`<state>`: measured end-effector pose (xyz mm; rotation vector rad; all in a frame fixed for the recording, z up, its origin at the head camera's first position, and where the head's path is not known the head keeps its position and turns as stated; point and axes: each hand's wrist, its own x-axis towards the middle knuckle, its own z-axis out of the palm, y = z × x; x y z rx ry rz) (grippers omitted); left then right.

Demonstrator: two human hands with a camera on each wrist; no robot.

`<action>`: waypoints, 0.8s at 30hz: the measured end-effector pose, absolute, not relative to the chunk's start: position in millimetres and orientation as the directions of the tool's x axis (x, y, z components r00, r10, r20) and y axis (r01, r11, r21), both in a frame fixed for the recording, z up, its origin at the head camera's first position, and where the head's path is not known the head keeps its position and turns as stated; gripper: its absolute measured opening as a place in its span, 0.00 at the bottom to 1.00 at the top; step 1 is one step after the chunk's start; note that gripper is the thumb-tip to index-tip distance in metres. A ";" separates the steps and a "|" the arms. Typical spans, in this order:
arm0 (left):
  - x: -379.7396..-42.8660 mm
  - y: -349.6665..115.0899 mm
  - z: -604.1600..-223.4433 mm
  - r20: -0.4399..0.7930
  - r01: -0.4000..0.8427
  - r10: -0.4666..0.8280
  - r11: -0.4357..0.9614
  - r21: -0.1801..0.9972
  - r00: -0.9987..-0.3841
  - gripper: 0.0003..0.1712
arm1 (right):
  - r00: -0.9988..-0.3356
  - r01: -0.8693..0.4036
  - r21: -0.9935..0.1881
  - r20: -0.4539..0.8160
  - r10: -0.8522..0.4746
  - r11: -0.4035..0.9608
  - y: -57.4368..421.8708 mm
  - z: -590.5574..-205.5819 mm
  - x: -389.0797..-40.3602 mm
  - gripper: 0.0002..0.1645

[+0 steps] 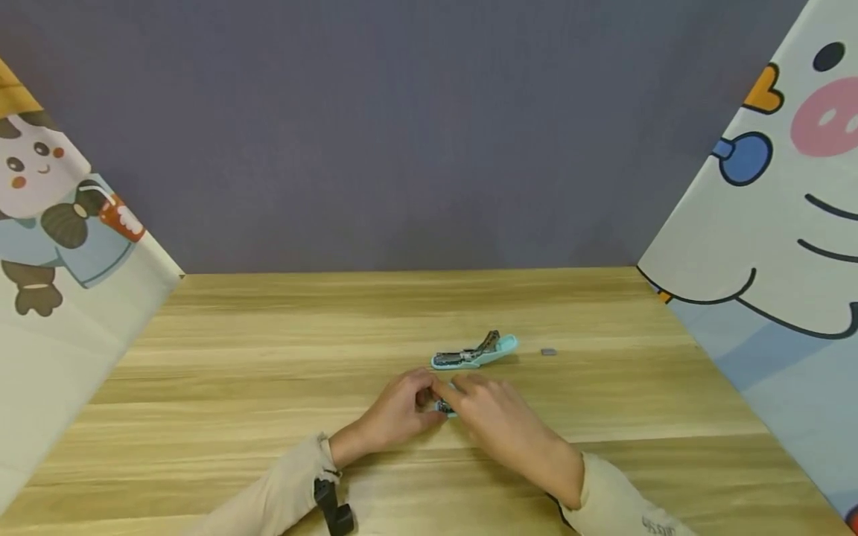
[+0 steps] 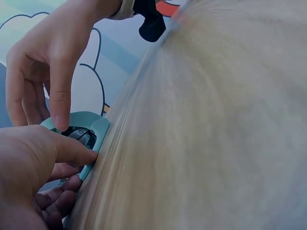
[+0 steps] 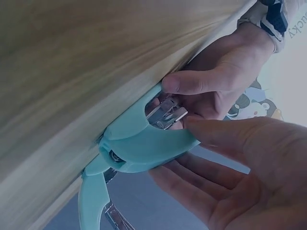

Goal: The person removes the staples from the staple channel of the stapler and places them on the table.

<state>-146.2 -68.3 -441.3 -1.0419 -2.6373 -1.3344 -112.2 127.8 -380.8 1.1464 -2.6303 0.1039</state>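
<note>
Both hands meet over a mint-green stapler (image 3: 153, 148) with bright metal works showing in its opening. My left hand (image 1: 401, 409) grips its edge between thumb and fingers, low at the table. From the other side my right hand (image 3: 268, 163) holds it, thumb at the rim of the opening and fingers against the outside of the shell. The hands hide most of this stapler in the head view. Just beyond them a second mint-green stapler (image 1: 462, 361) lies on the table, its metal arm raised at the right end.
A small grey block (image 1: 548, 352) lies right of the second stapler on the wood-grain table (image 1: 268, 327). A dark wall (image 1: 402, 149) rises behind the table, with cartoon-printed panels (image 1: 777, 246) on both sides. Dark wrist straps sit at the cuffs.
</note>
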 end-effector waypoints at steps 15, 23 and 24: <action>-148.5 -67.0 -439.3 0.301 0.581 0.562 0.425 0.694 -0.770 0.13 | -0.645 -0.747 -0.030 0.275 -0.713 0.665 129.8 -376.5 -115.2 0.35; -147.2 -67.2 -440.3 0.287 0.565 0.557 0.427 0.706 -0.779 0.12 | -0.671 -0.733 -0.097 0.265 -0.693 0.673 134.2 -373.0 -116.5 0.33; -147.1 -67.6 -440.6 0.284 0.561 0.556 0.426 0.710 -0.782 0.12 | -0.676 -0.729 -0.111 0.269 -0.686 0.675 135.1 -372.7 -117.0 0.31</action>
